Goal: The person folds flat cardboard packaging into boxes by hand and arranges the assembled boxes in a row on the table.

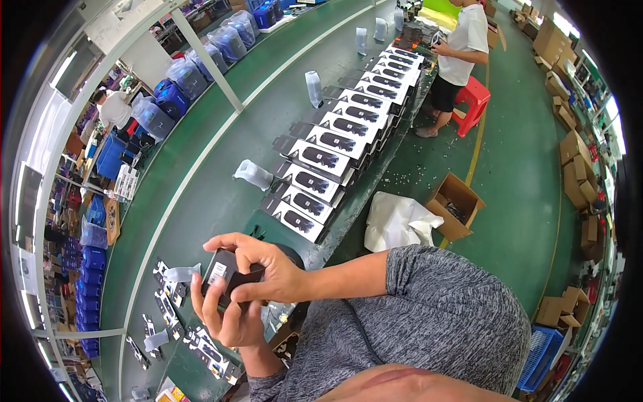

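Both my hands hold a small black box with a white label on one face, raised over the edge of the workbench. From above and the right, my right hand wraps its fingers and thumb around it. My left hand grips it from below, its fingertips against the labelled side. Part of the box is hidden behind my fingers. Beyond my hands, several white-and-black product boxes stand in a long row with dark flaps folded out.
Frosted plastic sleeves stand along the green bench. Flat printed cartons lie at the lower left. A co-worker stands at the far end near a red stool. An open carton and a white bag sit on the floor.
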A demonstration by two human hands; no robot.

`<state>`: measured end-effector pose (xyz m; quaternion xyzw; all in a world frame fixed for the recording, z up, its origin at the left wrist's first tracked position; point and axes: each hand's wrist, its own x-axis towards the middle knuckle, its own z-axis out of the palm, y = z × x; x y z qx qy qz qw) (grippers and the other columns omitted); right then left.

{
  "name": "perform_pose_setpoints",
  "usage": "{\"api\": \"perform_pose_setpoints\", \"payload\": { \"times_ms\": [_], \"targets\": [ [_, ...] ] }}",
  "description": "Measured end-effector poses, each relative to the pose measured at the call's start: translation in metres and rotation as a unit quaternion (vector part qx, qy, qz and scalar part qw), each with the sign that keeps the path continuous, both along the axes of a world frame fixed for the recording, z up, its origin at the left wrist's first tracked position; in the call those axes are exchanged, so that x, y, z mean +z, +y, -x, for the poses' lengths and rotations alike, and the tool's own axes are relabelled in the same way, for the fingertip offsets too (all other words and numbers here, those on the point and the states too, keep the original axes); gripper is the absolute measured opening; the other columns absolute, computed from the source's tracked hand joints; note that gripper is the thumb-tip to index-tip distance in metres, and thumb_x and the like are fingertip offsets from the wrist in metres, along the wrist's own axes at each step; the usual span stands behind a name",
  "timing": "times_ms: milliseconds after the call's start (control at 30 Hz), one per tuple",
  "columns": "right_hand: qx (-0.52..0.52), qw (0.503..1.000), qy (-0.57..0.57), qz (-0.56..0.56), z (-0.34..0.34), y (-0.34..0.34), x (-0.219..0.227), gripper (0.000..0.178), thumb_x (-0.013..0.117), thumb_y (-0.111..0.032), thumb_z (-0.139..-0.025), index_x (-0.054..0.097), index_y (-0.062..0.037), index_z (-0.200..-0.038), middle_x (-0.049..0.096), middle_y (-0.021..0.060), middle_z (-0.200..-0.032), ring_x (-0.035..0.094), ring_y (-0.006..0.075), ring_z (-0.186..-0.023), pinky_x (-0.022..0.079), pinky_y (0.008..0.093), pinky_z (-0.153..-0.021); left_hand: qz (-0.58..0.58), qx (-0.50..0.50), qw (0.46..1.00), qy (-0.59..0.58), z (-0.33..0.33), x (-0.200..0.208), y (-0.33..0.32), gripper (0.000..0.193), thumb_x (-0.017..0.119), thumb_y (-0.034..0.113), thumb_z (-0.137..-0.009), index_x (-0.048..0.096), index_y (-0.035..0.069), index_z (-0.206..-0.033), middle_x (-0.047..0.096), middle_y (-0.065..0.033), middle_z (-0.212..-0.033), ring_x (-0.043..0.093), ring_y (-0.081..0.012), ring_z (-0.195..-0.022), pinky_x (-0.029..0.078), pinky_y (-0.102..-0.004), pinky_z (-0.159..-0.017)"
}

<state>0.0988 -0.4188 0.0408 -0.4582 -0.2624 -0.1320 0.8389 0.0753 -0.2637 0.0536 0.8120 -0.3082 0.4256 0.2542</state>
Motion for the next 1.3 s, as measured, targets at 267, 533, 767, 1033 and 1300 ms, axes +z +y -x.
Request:
{"api": "perform_pose_setpoints", "payload": {
  "times_ms": [267, 533, 767, 1033, 1300],
  "targets": [
    [0.051, 0.997, -0.048, 0.039, 0.007, -0.001, 0.001, 0.058, 0.084, -0.018, -0.077, 0.049, -0.0067, -0.123, 0.05, 0.011, -0.126, 0.05, 0.0166, -0.118, 0.042, 0.0315, -0.102, 0.233, -0.264, 0.829, 0.435, -0.002, -0.014, 0.027, 0.145, 0.093, 0.061, -0.048, 0.02, -0.006, -0.154, 0.045, -0.0184, -0.142, 0.057, -0.029, -0.12, 0.048, -0.0407, -0.1],
    [0.299, 0.906, 0.287, -0.079, 0.022, 0.014, -0.023, 0.055, 0.073, -0.011, -0.085, 0.051, -0.0049, -0.135, 0.058, 0.0053, -0.122, 0.053, 0.0153, -0.118, 0.04, 0.0301, -0.105, -0.011, -0.082, 0.958, 0.275, 0.008, -0.002, 0.041, 0.123, 0.098, 0.035, -0.039, 0.045, -0.002, -0.143, 0.054, -0.0218, -0.126, 0.059, -0.0379, -0.11, 0.05, -0.0447, -0.093],
    [0.177, 0.96, 0.206, 0.059, 0.002, 0.008, -0.029, 0.048, 0.073, -0.01, -0.082, 0.058, -0.0034, -0.127, 0.059, 0.0059, -0.125, 0.055, 0.0166, -0.117, 0.042, 0.0334, -0.105, -0.072, -0.086, 0.956, 0.271, -0.007, 0.007, 0.035, 0.12, 0.097, 0.034, -0.042, 0.045, -0.004, -0.144, 0.055, -0.0211, -0.131, 0.057, -0.0373, -0.118, 0.047, -0.0436, -0.1],
    [0.24, 0.949, 0.203, 0.02, -0.003, -0.008, -0.052, 0.081, 0.075, -0.042, -0.086, 0.038, -0.0009, -0.146, 0.052, 0.0124, -0.138, 0.052, 0.0171, -0.126, 0.045, 0.0314, -0.103, 0.062, -0.164, 0.94, 0.293, -0.022, -0.011, 0.035, 0.119, 0.095, 0.042, -0.042, 0.049, 0.0, -0.143, 0.059, -0.0205, -0.127, 0.06, -0.0344, -0.112, 0.048, -0.0439, -0.096],
    [0.052, 0.927, 0.066, 0.365, 0.0, -0.044, -0.077, 0.082, 0.087, -0.026, -0.073, 0.046, -0.002, -0.14, 0.049, 0.0153, -0.141, 0.048, 0.0284, -0.133, 0.039, 0.0392, -0.11, -0.234, -0.069, 0.943, 0.226, -0.038, -0.033, 0.018, 0.076, 0.079, 0.021, -0.058, 0.061, 0.016, -0.132, 0.062, -0.0044, -0.12, 0.059, -0.025, -0.112, 0.041, -0.0486, -0.102]
  ]
}}
